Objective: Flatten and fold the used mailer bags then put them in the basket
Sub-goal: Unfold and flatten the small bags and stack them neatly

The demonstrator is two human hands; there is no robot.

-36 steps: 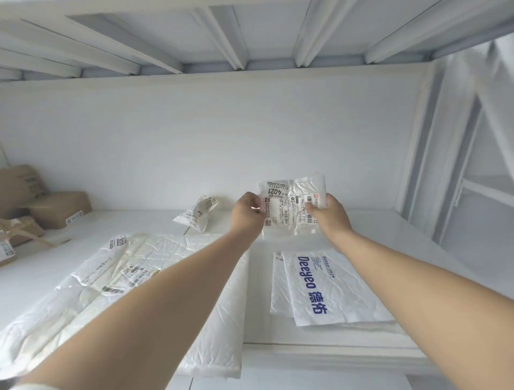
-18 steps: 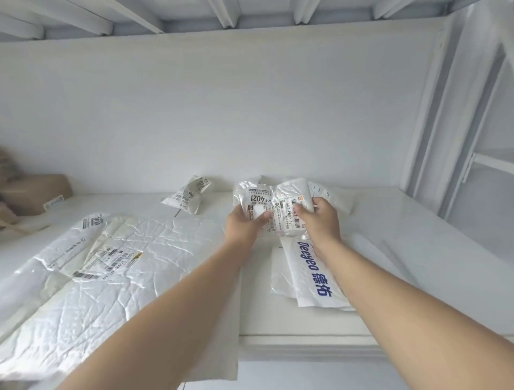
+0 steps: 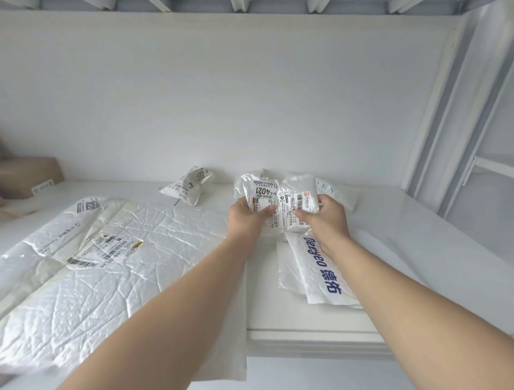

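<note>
left hand (image 3: 246, 220) — fingers curled, pinching | right hand (image 3: 327, 220) — likewise, arms outstretched

Head-worn view, forward and downward, close

A white counter (image 3: 261, 311) is stretching across the view, its moulded front edge showing near the bottom. At the far left a brown cardboard box (image 3: 26, 175) is sitting on it close to the wall, carrying a small white label (image 3: 42, 187) on its near face. A plain white wall (image 3: 250, 97) is rising behind the counter. Overhead, white slats (image 3: 240, 3) are crossing the top edge, and at the right white frame posts (image 3: 436, 117) are slanting upward, with a white rail (image 3: 493, 167) showing beyond them
</note>
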